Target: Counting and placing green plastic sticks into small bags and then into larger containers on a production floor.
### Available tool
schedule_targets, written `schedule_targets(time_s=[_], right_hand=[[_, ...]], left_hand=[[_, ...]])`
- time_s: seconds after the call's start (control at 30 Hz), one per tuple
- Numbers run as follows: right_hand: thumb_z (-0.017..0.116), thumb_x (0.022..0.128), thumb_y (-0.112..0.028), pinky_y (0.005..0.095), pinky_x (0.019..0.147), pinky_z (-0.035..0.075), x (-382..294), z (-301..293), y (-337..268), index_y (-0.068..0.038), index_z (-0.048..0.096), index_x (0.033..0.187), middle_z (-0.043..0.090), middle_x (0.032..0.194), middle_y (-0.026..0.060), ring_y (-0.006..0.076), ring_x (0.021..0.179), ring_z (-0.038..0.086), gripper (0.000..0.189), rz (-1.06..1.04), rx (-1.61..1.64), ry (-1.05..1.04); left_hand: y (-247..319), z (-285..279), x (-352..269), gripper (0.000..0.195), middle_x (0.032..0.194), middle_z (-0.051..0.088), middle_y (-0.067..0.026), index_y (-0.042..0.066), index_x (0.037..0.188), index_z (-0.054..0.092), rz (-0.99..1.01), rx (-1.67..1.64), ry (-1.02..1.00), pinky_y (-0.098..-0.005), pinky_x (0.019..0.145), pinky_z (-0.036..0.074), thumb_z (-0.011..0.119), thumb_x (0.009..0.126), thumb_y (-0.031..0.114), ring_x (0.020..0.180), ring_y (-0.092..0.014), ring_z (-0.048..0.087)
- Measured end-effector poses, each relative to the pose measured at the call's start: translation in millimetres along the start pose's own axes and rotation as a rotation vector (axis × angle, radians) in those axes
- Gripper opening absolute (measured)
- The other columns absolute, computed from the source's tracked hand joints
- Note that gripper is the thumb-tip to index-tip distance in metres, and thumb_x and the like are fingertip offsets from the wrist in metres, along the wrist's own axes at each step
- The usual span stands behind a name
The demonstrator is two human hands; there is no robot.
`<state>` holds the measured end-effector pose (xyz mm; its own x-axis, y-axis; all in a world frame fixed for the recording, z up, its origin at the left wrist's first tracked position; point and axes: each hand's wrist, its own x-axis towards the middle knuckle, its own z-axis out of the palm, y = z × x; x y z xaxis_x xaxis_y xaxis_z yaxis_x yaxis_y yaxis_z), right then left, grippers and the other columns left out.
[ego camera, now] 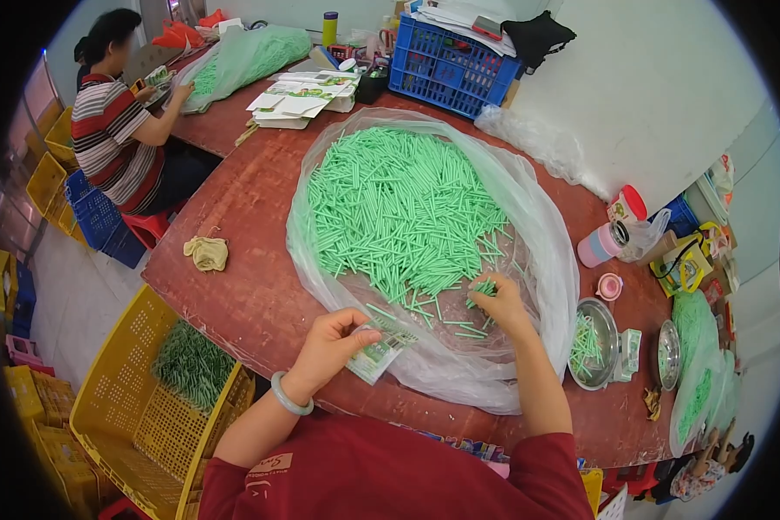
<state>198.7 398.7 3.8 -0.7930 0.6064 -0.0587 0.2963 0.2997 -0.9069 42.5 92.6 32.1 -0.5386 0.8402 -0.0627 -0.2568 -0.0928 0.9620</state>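
Note:
Between its thumb and fingers my left hand (338, 341) grips a small printed plastic packet (376, 354) in green and white, over the near rim of a large clear plastic bag (552, 260). The bag lies spread on the table, its edge rolled down around a heap of short light-green sticks (403, 201). At the heap's near right side my right hand (502, 302) pinches a small bundle of green sticks (481, 294). Several loose sticks (461, 325) are scattered on the bag's floor between my hands. A pale bangle circles my left wrist.
Below the red table's (234, 299) left edge stands a yellow plastic crate (117, 390) holding green packets (195, 364). Steel bowls (595, 344) and a pink bottle (601, 244) stand at right. A blue crate (455, 65) is at the back. A person (117, 130) sits at left.

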Motion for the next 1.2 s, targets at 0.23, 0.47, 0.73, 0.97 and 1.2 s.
schedule_targets(time_s=[0.23,0.47,0.73,0.97,1.2], right_hand=[[0.072,0.076,-0.003,0.0236,0.048,0.040,0.5,2.0,-4.3,-0.005,0.066,0.090,0.060,0.066,-0.0017,0.0066,0.054,0.051,0.015,0.026,-0.049,0.070],[0.071,0.073,-0.004,0.0261,0.060,0.044,-2.9,4.3,-3.6,-0.004,0.067,0.089,0.060,0.080,0.0039,0.0117,0.066,0.056,0.016,0.017,-0.104,0.031],[0.073,0.072,-0.004,0.0273,0.064,0.047,-6.7,4.1,-3.2,-0.003,0.067,0.090,0.061,0.087,0.0070,0.0154,0.071,0.059,0.019,-0.198,-0.238,0.064],[0.071,0.079,-0.003,0.0233,0.051,0.048,-14.2,3.9,-32.1,-0.001,0.068,0.091,0.065,0.074,0.0046,0.0100,0.057,0.059,0.013,0.158,0.088,0.018],[0.071,0.081,0.000,0.0195,0.048,0.047,-31.1,5.7,-101.7,-0.001,0.069,0.094,0.064,0.069,0.0032,0.0073,0.054,0.058,0.014,0.004,0.423,-0.008]], left_hand=[[2.1,3.2,3.5,0.006,0.074,0.061,0.0028,0.000,0.088,0.066,0.214,0.361,0.161,-0.0220,0.058,0.040,0.067,0.088,0.006,0.067,-0.004,0.049],[2.0,11.2,12.6,0.006,0.081,0.062,0.0033,0.002,0.091,0.062,0.050,-0.080,0.093,-0.0197,0.063,0.041,0.064,0.091,0.007,0.072,-0.002,0.050],[-3.6,9.7,14.2,0.004,0.082,0.063,0.0026,0.002,0.088,0.063,0.037,-0.074,0.106,-0.0198,0.065,0.043,0.067,0.087,0.003,0.074,-0.003,0.053],[1.7,8.5,15.3,0.007,0.074,0.063,-0.0029,-0.002,0.088,0.066,0.212,0.349,0.126,-0.0238,0.060,0.042,0.067,0.086,0.004,0.067,-0.008,0.054],[9.5,10.7,25.4,0.014,0.073,0.059,-0.0086,-0.002,0.090,0.065,0.312,0.414,-0.087,-0.0289,0.059,0.042,0.063,0.091,0.012,0.064,-0.016,0.054]])
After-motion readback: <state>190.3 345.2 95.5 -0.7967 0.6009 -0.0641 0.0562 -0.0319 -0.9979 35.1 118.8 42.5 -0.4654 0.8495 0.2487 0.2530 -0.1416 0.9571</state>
